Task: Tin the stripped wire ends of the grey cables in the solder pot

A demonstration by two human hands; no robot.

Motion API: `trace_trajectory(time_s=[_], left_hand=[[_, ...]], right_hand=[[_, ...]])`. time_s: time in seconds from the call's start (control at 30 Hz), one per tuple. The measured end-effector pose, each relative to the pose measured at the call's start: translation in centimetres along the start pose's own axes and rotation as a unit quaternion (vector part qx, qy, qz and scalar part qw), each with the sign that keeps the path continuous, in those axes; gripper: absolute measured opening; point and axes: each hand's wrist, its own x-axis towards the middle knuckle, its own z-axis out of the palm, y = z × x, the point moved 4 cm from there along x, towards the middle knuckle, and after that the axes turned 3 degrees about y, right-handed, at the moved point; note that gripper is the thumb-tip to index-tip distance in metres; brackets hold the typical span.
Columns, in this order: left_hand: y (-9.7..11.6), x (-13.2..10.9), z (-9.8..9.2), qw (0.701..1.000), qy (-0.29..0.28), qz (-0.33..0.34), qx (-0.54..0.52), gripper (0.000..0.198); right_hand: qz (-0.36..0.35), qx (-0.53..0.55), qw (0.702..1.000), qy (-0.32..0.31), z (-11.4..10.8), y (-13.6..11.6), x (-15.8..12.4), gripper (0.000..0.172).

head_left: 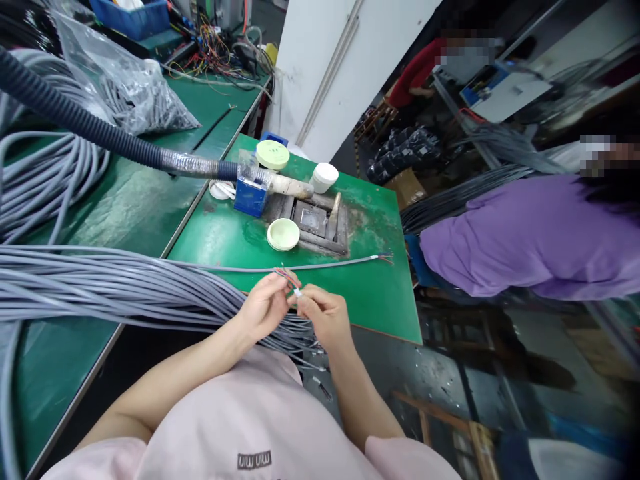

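Observation:
My left hand is closed on a few thin coloured wires, whose tips stick out past my fingers. Close beside it, my right hand pinches the small white piece at the base of those wires. Whether that piece is tape or a sleeve, I cannot tell. Beneath my hands runs a thick bundle of grey cables, with several ends hanging below the table edge. Beyond my fingers, one grey cable lies across the green table, its stripped end with fine wires pointing right.
A soot-stained solder pot is set in the green table. Around it are a cream bowl, a white tub, a round yellowish lid and a dark extraction hose. A person in purple sits at right.

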Motion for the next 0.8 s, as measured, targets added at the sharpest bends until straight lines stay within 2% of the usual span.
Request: trace_trajectory(time_s=[0.1, 0.23, 0.3, 0.37, 0.43, 0.53, 0.6, 0.7, 0.8], left_hand=[[-1.0, -0.4, 0.2, 0.998, -0.041, -0.047, 0.014, 0.033], [-2.1, -0.7, 0.0, 0.991, -0.106, -0.044, 0.068, 0.048], [-2.1, -0.8, -0.3, 0.989, -0.110, -0.028, 0.093, 0.046], [-1.8, -0.7, -0.6, 0.990, -0.095, 0.008, 0.109, 0.038], [-1.6, -0.7, -0.8, 0.987, -0.080, 0.046, 0.129, 0.031], [-1.7, -0.8, -1.1, 0.979, -0.081, 0.056, 0.178, 0.030], [-1.9, -1.0, -1.1, 0.974, -0.094, 0.042, 0.203, 0.030], [-2.0, -1.5, -0.8, 0.960, -0.146, 0.002, 0.237, 0.028], [-1.8, -1.8, -0.8, 0.952, -0.165, -0.028, 0.258, 0.027]], right_hand=[[0.008, 0.070, 0.997, 0.010, 0.5, 1.2, -0.8, 0.027], [0.048, 0.116, 0.992, 0.010, 0.6, 1.9, -1.2, 0.045], [0.049, 0.044, 0.998, -0.019, 0.2, 1.3, -1.1, 0.047], [0.006, -0.082, 0.996, -0.028, -0.7, -0.2, -0.9, 0.039], [-0.065, -0.192, 0.979, 0.011, -1.7, -2.1, -0.6, 0.024], [-0.135, -0.246, 0.958, 0.062, -2.3, -4.4, 0.1, 0.009], [-0.126, -0.214, 0.968, 0.047, -2.1, -4.5, 0.9, 0.008], [-0.029, -0.070, 0.997, -0.018, -1.4, -2.8, 2.4, 0.018], [0.047, 0.025, 0.996, -0.067, -1.0, -0.9, 3.3, 0.019]])
